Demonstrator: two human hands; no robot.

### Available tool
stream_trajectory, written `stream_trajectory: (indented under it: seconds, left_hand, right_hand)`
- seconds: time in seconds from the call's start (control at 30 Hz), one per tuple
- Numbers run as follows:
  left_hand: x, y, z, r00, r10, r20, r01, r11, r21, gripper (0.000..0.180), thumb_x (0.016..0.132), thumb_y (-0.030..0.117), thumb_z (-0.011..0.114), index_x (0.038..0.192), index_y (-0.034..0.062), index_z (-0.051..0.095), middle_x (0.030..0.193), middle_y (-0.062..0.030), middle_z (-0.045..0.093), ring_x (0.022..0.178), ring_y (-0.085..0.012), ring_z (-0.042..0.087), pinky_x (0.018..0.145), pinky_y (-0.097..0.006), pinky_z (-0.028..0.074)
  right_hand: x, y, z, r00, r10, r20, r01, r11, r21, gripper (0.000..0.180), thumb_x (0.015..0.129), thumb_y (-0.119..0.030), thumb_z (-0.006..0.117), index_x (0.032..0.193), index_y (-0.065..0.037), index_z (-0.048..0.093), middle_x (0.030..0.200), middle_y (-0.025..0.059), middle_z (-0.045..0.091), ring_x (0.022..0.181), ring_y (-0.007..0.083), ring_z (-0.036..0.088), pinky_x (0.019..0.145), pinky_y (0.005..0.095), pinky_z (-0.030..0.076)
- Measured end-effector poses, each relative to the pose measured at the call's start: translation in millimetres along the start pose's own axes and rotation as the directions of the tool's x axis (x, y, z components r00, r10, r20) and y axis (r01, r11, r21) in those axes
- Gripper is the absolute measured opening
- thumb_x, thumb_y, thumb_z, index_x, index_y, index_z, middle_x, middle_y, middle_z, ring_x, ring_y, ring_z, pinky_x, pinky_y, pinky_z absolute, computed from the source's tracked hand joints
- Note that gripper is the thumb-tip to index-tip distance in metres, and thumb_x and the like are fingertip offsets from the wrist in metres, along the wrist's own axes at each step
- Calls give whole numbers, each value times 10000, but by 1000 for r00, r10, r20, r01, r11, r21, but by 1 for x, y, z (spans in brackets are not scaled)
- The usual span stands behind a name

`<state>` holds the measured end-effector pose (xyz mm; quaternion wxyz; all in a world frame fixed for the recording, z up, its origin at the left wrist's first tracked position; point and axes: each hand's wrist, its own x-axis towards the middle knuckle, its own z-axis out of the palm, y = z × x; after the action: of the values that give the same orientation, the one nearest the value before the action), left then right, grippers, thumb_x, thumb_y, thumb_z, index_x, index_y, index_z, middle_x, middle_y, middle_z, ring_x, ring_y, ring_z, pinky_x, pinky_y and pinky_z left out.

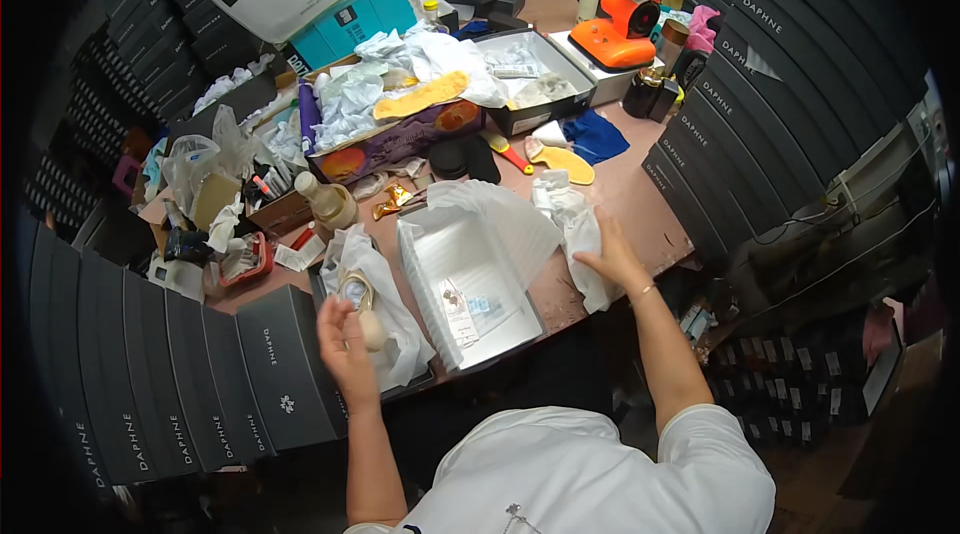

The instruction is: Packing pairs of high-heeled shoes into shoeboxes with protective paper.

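- First, at far left: at least five dark boxes (290, 369) in one row.
- One red tray (262, 264), holding small items; one cream bottle (322, 202) near it.
- One left hand (345, 349), fingers bent at the shoe; whether they grip it cannot be told.
- One beige shoe (373, 331) showing, lying in white paper (405, 339) on the table's near edge.
- One open box (485, 269) at centre, white inside; two items within: one card (458, 317), one blue-white packet (485, 306).
- One paper bundle (578, 234) right of that box; contents hidden.
- Two yellow insoles: one on the heap (422, 97), one on the table (655, 174).
- One blue cloth (597, 137) just beside the latter.
- One right hand (617, 259), thumb and fingers spread, touching the bundle's right side.
- One orange device (615, 39).
- One stack (790, 64) at right, at least six boxes.
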<state>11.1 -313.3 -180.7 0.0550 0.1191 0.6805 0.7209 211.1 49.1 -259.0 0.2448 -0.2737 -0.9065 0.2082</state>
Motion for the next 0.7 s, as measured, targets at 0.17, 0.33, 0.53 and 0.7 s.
stream_trajectory:
  seconds: [0.17,0.33,0.53,0.7]
  left_hand:
    - [-28,16,36,908,360,215,-406,883,235,300,897,133,607,1161,-8,583,1157,-134,594,1120,-269,551,1015,-367,382]
    - [-66,4,73,773,-85,629,255,949,-184,757,937,531,498,1469,63,231,1434,-129,333,1287,-231,405,1045,-394,349]
    - [-54,-9,50,952,-70,300,206,868,-451,525,1002,412,345,1403,73,349,1333,-73,479,1207,-193,495,1005,-344,411]
    - [-71,-34,-17,898,-343,277,441,692,-571,570,990,470,362,1417,95,332,1340,-71,483,1216,-218,502,1004,-365,432]
  right_hand:
    - [-14,20,17,868,424,259,-479,574,664,644,806,-29,619,1403,12,380,1137,122,597,902,174,607,766,278,500]
    - [-15,-168,-63,995,87,46,-87,557,826,618,800,26,598,1376,24,375,1140,127,580,883,130,586,748,253,492]
    - [-30,-252,-12,858,-508,-78,491,765,416,676,820,-194,700,1372,26,378,1297,272,432,1158,421,464,985,424,388]
    - [20,-273,11,814,-513,271,157,644,749,427,867,-242,674,1203,-4,565,1116,225,586,979,345,582,856,366,460]
